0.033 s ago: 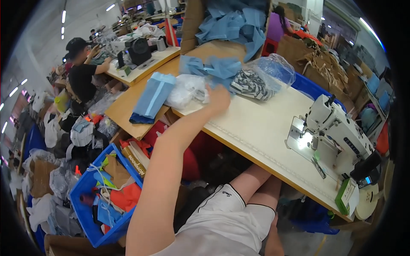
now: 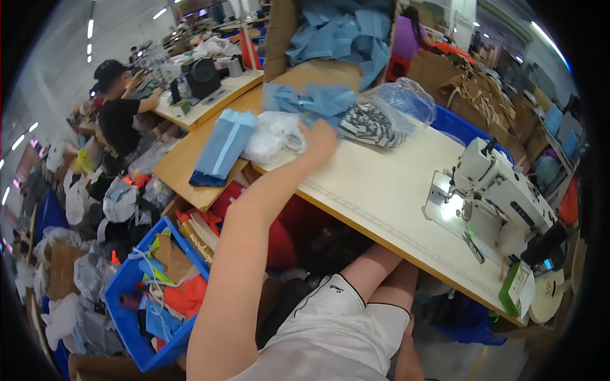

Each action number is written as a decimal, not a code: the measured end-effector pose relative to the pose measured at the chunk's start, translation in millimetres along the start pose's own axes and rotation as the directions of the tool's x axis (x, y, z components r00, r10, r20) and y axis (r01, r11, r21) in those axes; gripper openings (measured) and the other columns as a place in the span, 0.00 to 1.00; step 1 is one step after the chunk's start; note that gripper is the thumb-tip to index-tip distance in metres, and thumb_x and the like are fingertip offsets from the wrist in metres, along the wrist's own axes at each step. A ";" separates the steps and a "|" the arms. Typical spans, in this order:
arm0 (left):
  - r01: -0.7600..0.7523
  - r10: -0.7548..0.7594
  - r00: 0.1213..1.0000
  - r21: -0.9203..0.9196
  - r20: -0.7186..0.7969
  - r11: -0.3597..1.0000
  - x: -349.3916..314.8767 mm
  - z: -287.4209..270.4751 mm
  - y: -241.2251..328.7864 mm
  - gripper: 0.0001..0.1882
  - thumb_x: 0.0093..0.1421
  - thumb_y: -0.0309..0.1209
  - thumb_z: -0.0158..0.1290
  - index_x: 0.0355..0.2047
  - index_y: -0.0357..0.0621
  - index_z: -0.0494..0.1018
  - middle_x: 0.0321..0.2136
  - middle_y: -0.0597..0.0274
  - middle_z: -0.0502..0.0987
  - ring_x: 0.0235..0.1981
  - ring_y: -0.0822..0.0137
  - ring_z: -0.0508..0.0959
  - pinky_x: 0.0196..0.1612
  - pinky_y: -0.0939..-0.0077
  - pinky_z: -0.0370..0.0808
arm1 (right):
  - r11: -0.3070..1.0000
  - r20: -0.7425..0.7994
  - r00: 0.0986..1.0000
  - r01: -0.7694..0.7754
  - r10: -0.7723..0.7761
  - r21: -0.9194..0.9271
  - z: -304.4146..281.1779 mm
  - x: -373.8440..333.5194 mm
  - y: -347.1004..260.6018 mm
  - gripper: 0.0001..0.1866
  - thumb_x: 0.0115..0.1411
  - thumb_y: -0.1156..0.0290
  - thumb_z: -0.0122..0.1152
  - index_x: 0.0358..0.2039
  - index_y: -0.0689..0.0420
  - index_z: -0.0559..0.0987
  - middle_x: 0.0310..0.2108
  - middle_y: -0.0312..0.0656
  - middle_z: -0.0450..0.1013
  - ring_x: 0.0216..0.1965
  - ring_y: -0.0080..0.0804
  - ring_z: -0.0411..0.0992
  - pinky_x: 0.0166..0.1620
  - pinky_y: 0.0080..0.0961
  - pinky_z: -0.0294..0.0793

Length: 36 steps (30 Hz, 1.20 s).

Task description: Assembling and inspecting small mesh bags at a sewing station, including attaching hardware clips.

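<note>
Person's left hand [image 2: 322,141] touches a crumpled, translucent white plastic bag [image 2: 272,138], grip unclear; right hand [image 2: 407,346], beside white shorts [image 2: 337,317], cannot be read.

One white sewing machine [image 2: 502,181], one pair of snips [image 2: 474,247], one green box [image 2: 510,289], one white plastic bag [image 2: 270,140], one patterned bundle [image 2: 368,124] and one left hand [image 2: 321,143] at one white table [image 2: 381,184]; nearby, one blue crate [image 2: 127,333] at lower left, one person in black [image 2: 119,117], one person in purple [image 2: 405,38].
</note>
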<state>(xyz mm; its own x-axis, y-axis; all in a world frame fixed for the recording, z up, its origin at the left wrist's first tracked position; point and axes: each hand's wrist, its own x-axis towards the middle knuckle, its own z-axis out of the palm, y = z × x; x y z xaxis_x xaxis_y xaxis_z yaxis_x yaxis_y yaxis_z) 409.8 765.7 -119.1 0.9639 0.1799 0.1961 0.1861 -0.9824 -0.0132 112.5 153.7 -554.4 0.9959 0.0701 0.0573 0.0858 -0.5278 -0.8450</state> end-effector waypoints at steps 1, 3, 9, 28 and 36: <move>0.110 -0.142 0.972 -0.169 -0.189 0.979 12.5 -6.2 -29.7 0.18 0.67 0.39 0.51 0.47 0.39 0.79 0.52 0.55 0.77 0.63 0.51 0.69 0.63 0.13 0.49 | 0.992 0.048 0.997 0.070 -0.065 -0.107 23.6 6.8 -29.5 0.14 0.63 0.62 0.55 0.40 0.58 0.81 0.39 0.56 0.78 0.40 0.61 0.75 0.44 0.48 0.73; 0.093 -0.322 0.814 -0.438 -0.484 0.894 32.4 -15.3 -66.9 0.16 0.68 0.40 0.52 0.47 0.42 0.79 0.50 0.57 0.77 0.60 0.48 0.73 0.59 0.09 0.50 | 0.911 0.104 0.990 0.131 -0.097 -0.391 25.7 12.3 -43.1 0.16 0.63 0.60 0.54 0.44 0.57 0.80 0.43 0.53 0.77 0.44 0.57 0.74 0.44 0.47 0.73; 0.096 -0.488 0.792 -0.715 -0.366 0.693 55.9 -77.9 -57.2 0.24 0.69 0.42 0.52 0.60 0.42 0.73 0.67 0.54 0.65 0.66 0.48 0.68 0.60 0.09 0.49 | 0.336 0.207 0.967 0.247 -0.151 -0.909 20.5 -6.6 21.6 0.28 0.61 0.56 0.53 0.61 0.50 0.73 0.59 0.39 0.69 0.61 0.43 0.65 0.51 0.42 0.71; 0.161 -0.140 0.949 -0.817 0.281 -0.554 -53.7 0.4 -60.4 0.19 0.69 0.29 0.55 0.59 0.36 0.74 0.52 0.58 0.80 0.50 0.66 0.81 0.55 0.72 0.78 | 0.621 0.338 0.908 0.120 0.246 -0.775 -67.3 35.7 -190.2 0.20 0.52 0.69 0.62 0.48 0.54 0.78 0.47 0.49 0.75 0.54 0.53 0.72 0.55 0.51 0.72; 0.296 -0.247 0.921 -0.954 0.300 -0.056 -62.3 -14.6 -38.8 0.25 0.66 0.35 0.60 0.63 0.45 0.72 0.59 0.57 0.74 0.58 0.64 0.74 0.63 0.60 0.69 | 0.612 0.387 0.872 0.135 0.300 -0.779 -68.5 44.7 -214.2 0.22 0.55 0.67 0.62 0.51 0.56 0.78 0.48 0.49 0.75 0.53 0.52 0.73 0.56 0.50 0.73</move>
<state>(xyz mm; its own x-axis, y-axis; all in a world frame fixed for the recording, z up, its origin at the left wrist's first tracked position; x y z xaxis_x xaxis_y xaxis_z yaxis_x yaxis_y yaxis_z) 339.8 791.9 -116.4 0.8992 0.4234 -0.1106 0.0933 0.0613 0.9937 140.6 211.9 -334.5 0.8830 0.2299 -0.4092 0.2091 -0.9732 -0.0956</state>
